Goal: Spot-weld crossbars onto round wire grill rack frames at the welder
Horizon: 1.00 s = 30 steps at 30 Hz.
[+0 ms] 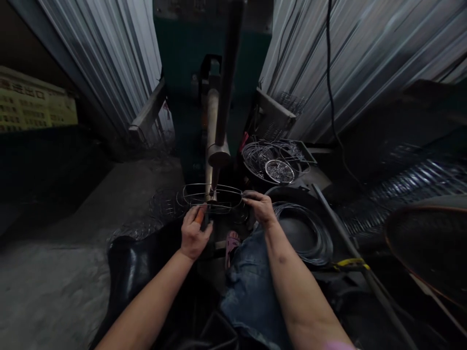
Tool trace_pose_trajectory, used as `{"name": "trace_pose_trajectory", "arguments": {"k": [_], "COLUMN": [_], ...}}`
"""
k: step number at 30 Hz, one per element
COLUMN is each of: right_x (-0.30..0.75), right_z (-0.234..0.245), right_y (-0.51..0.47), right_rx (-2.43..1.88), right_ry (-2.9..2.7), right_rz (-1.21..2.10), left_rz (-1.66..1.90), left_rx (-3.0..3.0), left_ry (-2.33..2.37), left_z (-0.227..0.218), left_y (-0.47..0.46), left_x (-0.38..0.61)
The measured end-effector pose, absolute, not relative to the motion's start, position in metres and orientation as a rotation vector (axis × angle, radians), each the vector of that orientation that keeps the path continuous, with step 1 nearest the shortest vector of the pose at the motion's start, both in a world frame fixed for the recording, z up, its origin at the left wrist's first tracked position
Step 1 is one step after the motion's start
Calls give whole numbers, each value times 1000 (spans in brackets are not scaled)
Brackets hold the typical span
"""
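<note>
While both forearms rise from the bottom of the frame over a denim-clad knee (251, 282), the left hand (193, 233) pinches the near rim of an oval wire frame (212, 197) at centre, and the right hand (260, 206) grips its right end. That frame sits under the tip of the welding electrode (215, 177), so one joint seems in hand. Right of centre lie coiled wire rings (310, 233), seemingly unused stock. Farther up, a tub of wire baskets (277, 163) looks like finished pieces. Corrugated metal walls (365, 53) close the top of the frame.
</note>
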State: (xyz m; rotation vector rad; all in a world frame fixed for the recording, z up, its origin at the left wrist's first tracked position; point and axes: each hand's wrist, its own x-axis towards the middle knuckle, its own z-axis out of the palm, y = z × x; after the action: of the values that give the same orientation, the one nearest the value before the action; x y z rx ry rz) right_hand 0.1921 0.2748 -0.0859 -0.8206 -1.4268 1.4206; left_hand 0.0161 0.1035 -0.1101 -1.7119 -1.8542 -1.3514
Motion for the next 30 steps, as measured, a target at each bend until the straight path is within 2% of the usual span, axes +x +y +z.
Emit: {"name": "trace_pose_trajectory", "arguments": {"k": [5, 14, 17, 30], "right_x": [204, 180, 164, 129], "right_z": [-76, -23, -17, -6], "right_y": [243, 168, 172, 194], "right_rx": [-825, -840, -816, -860], "right_ry": [-1472, -1688, -1729, -1803], "right_rz": [1284, 813, 766, 686], "left_rz": [-1336, -1787, -1935, -2137], "left_rx": [-1659, -1652, -1616, -1426], "left_ry": [-1904, -2082, -2113, -2243], "left_z": [-130, -120, -119, -118], "left_y": [124, 128, 128, 141], "left_x": [30, 33, 27, 11]}}
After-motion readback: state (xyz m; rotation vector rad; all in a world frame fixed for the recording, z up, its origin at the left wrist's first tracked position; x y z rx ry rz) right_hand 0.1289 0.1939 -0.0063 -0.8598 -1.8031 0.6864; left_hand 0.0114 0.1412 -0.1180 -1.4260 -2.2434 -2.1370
